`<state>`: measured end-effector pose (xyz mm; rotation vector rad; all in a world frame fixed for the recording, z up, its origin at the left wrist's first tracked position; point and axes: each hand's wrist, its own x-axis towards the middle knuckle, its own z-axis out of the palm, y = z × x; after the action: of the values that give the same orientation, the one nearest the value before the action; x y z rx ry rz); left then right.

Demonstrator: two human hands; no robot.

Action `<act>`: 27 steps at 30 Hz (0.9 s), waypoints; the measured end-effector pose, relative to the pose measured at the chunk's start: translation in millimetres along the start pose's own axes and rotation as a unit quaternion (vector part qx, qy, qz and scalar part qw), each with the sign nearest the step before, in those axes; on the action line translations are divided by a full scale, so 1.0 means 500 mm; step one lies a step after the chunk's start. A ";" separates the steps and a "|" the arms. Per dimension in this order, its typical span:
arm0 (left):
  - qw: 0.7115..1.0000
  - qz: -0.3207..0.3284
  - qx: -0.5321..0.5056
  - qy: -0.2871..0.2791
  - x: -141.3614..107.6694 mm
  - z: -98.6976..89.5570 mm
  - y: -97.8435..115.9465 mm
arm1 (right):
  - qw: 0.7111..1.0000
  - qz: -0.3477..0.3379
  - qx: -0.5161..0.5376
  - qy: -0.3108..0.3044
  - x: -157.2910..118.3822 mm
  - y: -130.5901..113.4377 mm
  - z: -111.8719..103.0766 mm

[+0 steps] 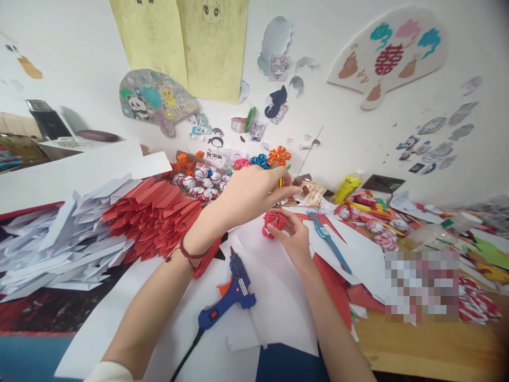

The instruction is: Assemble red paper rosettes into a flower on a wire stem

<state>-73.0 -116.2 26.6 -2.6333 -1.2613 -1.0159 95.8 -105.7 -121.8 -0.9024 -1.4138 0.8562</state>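
Note:
My right hand (295, 233) holds a small round red ornament (273, 225) with pale lines over it, just above the white paper (274, 286). My left hand (252, 193) is raised over and beyond it, its fingers drawn together in a pinch. What sits between those fingertips is too small to make out; a thin dark rod or wire (312, 151) shows close by them. Below the hands a blue hot glue gun (233, 294) lies on the paper, its nozzle pointing away and a small red light showing.
Folded red paper pieces (153, 217) and white paper strips (67, 239) are heaped at left. Behind my left hand are red-and-white balls (202, 183) and orange flowers (279, 156). A blue watch (328, 241), a yellow bottle (347, 187) and a clear bottle (427, 239) lie at right.

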 end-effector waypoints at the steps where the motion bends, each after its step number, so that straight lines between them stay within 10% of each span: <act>1: 1.000 -0.005 -0.002 0.002 -0.001 -0.005 -0.003 | 1.000 0.003 -0.004 -0.001 0.000 0.000 0.000; 27: 0.999 0.019 -0.015 0.030 -0.016 -0.057 -0.034 | 0.991 -0.058 -0.086 0.083 0.000 0.000 -0.001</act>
<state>-103.9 -119.4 40.3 -2.6165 -1.1889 -1.1064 96.1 -105.6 -122.0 -0.9874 -1.3949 0.5660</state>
